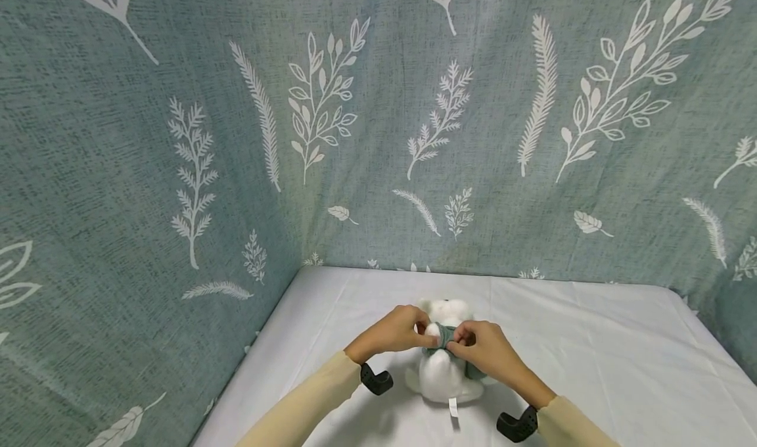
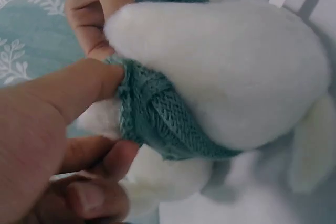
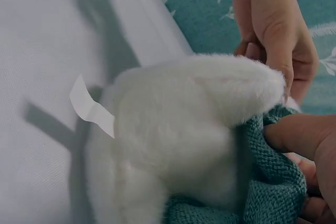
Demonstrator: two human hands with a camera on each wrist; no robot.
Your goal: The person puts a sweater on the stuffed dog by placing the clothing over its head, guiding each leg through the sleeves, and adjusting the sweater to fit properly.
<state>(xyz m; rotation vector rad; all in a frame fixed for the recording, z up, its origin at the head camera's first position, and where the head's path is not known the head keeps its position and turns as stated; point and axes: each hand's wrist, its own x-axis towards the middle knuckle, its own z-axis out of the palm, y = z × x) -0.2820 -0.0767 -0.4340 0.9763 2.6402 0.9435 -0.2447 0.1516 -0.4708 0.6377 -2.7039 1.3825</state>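
Note:
A white plush toy (image 1: 442,378) sits on the white-covered table, with a pale tag (image 1: 453,409) at its lower edge. Round its neck goes a green knitted scarf (image 2: 168,116), part of which hangs at the toy's right side. My left hand (image 1: 399,332) pinches the scarf's edge between thumb and fingers. Opposite it, my right hand (image 1: 487,348) pinches the bunched knit (image 3: 273,182), the thumb on top and the other fingers partly hidden behind. Both hands are close together at the neck. The toy's face is turned away from the head view.
The white table cover (image 1: 591,355) spreads around the toy. Blue-green curtains (image 1: 378,125) with white leaf prints stand behind the table and at its sides. Black wrist devices (image 1: 376,379) sit at both cuffs of the pale sleeves (image 1: 313,394).

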